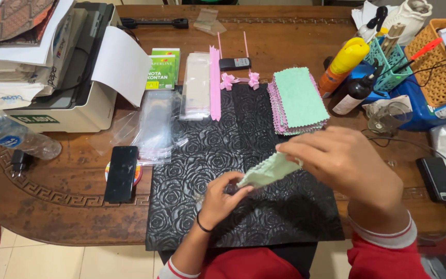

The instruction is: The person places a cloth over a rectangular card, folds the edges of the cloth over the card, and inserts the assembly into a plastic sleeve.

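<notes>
Both hands pinch the green cloth: left hand low, right hand high. Judged best: edges aligned, cloth taut between them.

Cloth stack behind hands, on mat

1. The black embossed mat lay bare between the clear sleeves on its left and the stack of pinked cloths on its right, leaving an open lane up its middle.
2. A dark phone blocked the worktop left of the mat.
3. Bottles, a teal basket and a glass crowded the far right.
4. The printer and a paper pile closed the far left corner.
5. A black box with its cable lay near the right edge.
</notes>
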